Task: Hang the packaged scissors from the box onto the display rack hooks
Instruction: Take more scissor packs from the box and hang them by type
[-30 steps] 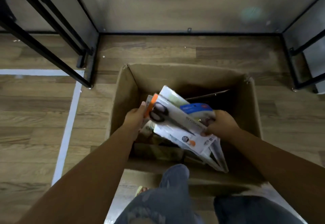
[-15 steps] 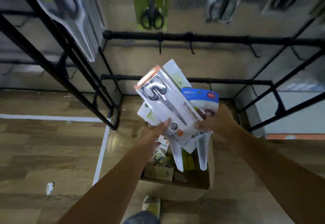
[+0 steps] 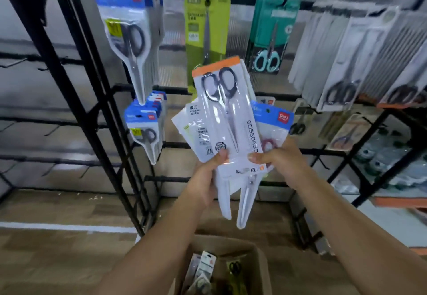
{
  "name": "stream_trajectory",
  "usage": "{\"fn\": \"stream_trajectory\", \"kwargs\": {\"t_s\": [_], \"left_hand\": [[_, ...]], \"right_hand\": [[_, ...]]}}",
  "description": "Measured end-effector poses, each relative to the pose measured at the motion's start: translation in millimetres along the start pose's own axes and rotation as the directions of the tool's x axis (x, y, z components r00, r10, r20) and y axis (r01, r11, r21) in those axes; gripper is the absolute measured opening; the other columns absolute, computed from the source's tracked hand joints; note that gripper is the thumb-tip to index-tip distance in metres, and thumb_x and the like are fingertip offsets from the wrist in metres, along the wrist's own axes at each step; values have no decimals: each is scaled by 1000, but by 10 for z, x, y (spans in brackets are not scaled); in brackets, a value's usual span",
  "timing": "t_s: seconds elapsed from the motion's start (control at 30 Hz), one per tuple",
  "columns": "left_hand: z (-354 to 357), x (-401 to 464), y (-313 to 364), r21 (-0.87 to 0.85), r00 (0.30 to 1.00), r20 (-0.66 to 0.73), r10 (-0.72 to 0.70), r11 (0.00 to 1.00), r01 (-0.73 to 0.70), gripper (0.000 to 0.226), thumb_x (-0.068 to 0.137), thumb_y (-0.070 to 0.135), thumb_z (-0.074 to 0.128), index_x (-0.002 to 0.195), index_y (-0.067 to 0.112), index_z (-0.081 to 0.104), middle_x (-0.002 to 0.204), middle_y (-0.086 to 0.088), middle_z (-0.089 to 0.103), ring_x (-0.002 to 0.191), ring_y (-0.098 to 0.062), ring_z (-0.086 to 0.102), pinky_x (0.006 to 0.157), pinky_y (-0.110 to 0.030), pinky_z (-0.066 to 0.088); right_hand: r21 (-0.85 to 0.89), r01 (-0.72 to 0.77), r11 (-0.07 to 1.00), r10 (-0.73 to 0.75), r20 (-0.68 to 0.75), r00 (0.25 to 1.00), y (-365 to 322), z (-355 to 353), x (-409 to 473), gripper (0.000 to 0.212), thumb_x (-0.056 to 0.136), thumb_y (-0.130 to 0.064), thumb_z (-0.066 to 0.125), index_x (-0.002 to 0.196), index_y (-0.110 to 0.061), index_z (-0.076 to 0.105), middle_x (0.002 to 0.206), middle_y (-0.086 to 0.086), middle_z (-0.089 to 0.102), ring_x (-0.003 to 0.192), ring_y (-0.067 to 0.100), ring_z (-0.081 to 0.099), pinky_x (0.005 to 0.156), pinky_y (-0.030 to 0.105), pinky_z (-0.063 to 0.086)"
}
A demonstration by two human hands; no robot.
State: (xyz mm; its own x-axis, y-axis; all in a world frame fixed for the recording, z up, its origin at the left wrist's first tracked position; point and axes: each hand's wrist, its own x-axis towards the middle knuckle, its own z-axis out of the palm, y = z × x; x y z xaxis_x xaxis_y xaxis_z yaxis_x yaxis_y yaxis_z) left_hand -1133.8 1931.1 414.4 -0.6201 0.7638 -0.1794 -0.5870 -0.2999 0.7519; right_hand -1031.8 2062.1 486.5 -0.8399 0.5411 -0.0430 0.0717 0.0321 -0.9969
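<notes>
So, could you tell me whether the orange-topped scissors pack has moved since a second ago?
Yes. The orange-topped scissors pack has gone up: it was down inside the cardboard box, and both hands now hold it well above the box, level with the display rack.

Pkg in my hands, orange-topped pack (image 3: 227, 119), reads "SCISSORS"; blue-topped pack (image 3: 273, 119) behind has red "deli" logo.

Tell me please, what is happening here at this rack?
A person holds a fanned bundle of plastic-packaged scissors, the left hand and right hand both gripping its lower part. On top is an orange-topped white pack. The black wire display rack ahead already carries hung packs. The brown cardboard box below holds more packs.
</notes>
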Motion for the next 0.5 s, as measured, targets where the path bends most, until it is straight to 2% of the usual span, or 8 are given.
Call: {"fn": "stream_trajectory", "kwargs": {"t_s": [0.07,0.2,0.3,0.37,0.43,0.5], "left_hand": [[34,-4,126,-51,1000,21,11,999,-10,58,71,26,69,125,7,57,114,-15,68,100,-29,68,69,-36,57],[45,-34,256,-148,996,82,44,988,-32,47,75,26,66,117,7,60,102,-14,72,88,-26,71,64,-33,58],[77,-28,254,-141,998,64,-6,990,15,49,74,32,66,115,4,63,103,-13,72,91,-25,71,68,-32,58],[70,-5,224,-116,995,98,-34,992,45,37,75,28,67,104,7,72,99,-10,73,90,-23,70,74,-32,57],[74,-26,226,-66,992,103,-72,995,79,25,70,24,70,93,14,76,94,-6,74,85,-21,71,75,-32,56],[83,-47,232,-28,994,91,-53,998,56,38,67,24,72,104,13,70,93,-3,74,84,-20,70,76,-34,53]], "right_hand": [[41,24,999,-24,-1,1000,-66,71,10,44,67,22,66,102,-3,61,69,-12,71,62,3,67,44,17,48],[102,63,993,-57,-57,997,-99,262,-4,39,68,21,65,93,-9,61,72,-7,72,66,10,69,47,22,51],[192,170,967,-127,-217,968,-87,451,15,50,65,25,62,105,-4,59,91,9,70,81,22,68,66,35,55],[218,244,945,-175,-291,940,-99,562,29,54,64,27,62,109,-2,57,98,16,67,87,27,67,76,42,55],[253,303,919,-200,-364,910,-106,629,36,55,65,26,63,112,0,52,103,18,66,92,30,66,80,46,54],[278,352,894,-214,-425,880,-106,665,28,56,68,23,65,115,-1,46,107,19,63,98,33,64,82,48,54]]}}
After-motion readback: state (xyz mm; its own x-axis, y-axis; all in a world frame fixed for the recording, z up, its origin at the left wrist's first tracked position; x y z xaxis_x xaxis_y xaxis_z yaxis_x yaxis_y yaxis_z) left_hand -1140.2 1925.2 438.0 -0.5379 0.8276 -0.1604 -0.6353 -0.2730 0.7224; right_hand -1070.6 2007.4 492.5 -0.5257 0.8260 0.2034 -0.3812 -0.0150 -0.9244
